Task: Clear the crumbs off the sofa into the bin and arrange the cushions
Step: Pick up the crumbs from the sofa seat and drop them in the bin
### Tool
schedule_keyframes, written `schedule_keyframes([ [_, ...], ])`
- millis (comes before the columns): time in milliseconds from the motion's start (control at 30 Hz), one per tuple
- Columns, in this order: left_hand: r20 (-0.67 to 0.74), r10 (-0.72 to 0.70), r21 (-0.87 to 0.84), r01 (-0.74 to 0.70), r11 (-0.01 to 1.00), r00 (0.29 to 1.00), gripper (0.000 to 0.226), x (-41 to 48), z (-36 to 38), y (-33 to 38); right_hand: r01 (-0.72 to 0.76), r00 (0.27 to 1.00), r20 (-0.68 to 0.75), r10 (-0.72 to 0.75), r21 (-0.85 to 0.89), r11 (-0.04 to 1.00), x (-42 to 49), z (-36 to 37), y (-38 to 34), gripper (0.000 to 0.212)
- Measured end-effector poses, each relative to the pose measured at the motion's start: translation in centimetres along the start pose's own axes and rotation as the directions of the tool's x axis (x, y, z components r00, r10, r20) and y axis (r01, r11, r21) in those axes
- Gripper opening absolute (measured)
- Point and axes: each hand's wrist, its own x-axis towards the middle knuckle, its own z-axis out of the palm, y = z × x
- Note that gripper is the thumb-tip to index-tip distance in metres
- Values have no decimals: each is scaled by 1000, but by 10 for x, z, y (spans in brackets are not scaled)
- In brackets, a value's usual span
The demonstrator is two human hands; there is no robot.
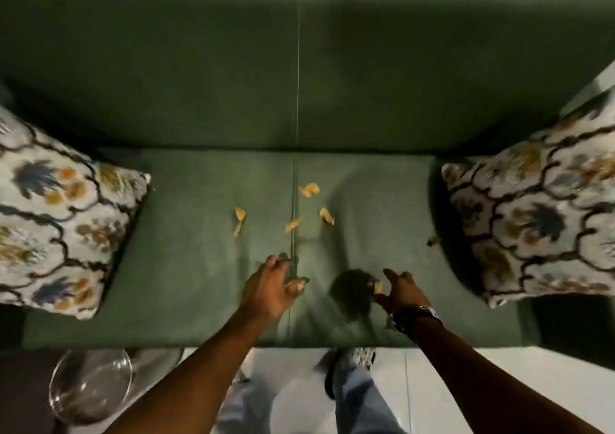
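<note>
Several orange-yellow crumbs lie on the green sofa seat around its middle seam: one farthest back, one to its right, one on the seam and one to the left. My left hand hovers over the seam with curled fingers, and a small piece is pinched at its thumb tip. My right hand is low over the seat, with a pale crumb between its thumb and forefinger. Patterned cushions sit at the left end and right end.
A clear round bin stands on the floor at the lower left, in front of the sofa. My legs and a shoe are at the seat's front edge. A small dark scrap lies beside the right cushion.
</note>
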Motion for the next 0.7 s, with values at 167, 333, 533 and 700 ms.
schedule_keyframes([
  [167,65,1,-14,-1,1000,998,47,27,75,-18,64,992,-109,-56,69,996,43,61,31,25],
  [333,-25,77,-3,-77,997,997,19,32,87,-26,198,963,-178,-202,-36,979,63,69,30,16],
  [533,-322,83,-40,-101,994,943,8,77,60,-14,441,857,-335,-393,77,894,101,39,-33,13],
  [700,-320,-39,-230,-37,972,947,10,152,33,-3,467,840,-386,-381,158,870,158,37,-102,19],
])
